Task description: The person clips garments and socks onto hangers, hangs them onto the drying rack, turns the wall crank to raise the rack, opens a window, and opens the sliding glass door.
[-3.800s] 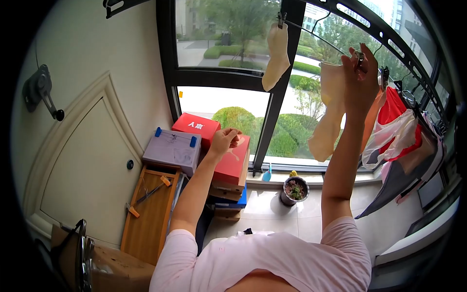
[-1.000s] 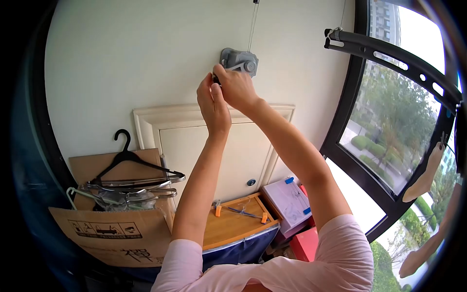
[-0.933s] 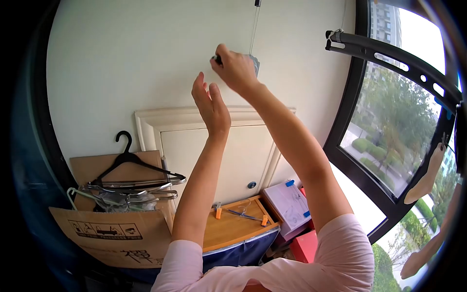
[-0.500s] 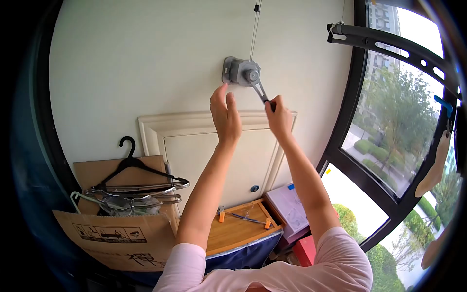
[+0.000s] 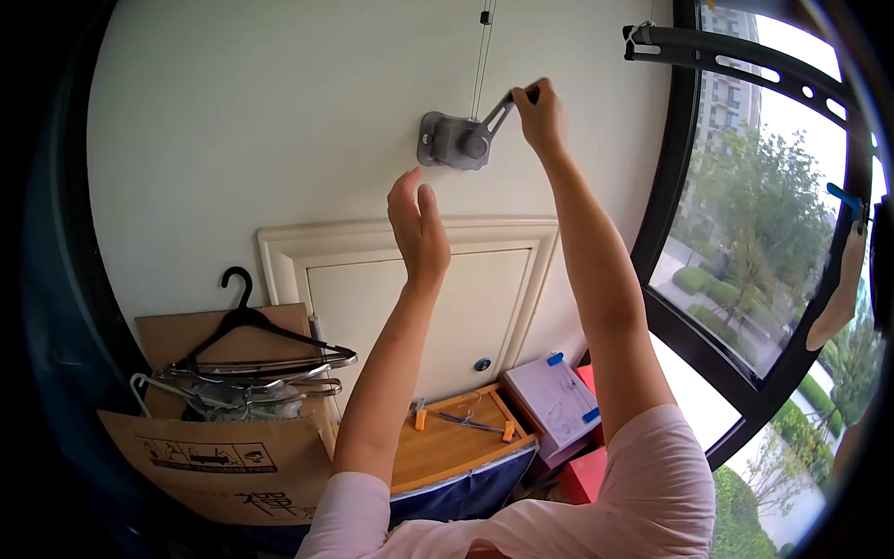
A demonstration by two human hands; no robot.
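A grey hand-crank winch is fixed to the wall, with thin cables running up from it. My right hand is closed around the knob at the end of its crank handle, which points up and to the right. Just below the winch's mounting plate, my left hand is raised with fingers stretched upward and the thumb apart. It holds nothing, and I cannot tell whether its fingertips touch the plate.
A cardboard box holds several clothes hangers, a black hanger on top. Beside it, a wooden cabinet top carries a clip hanger. A dark drying rail hangs by the window at upper right.
My right hand has swung the crank handle from pointing down and right to pointing up and right. My left hand stays below the winch, still extended.
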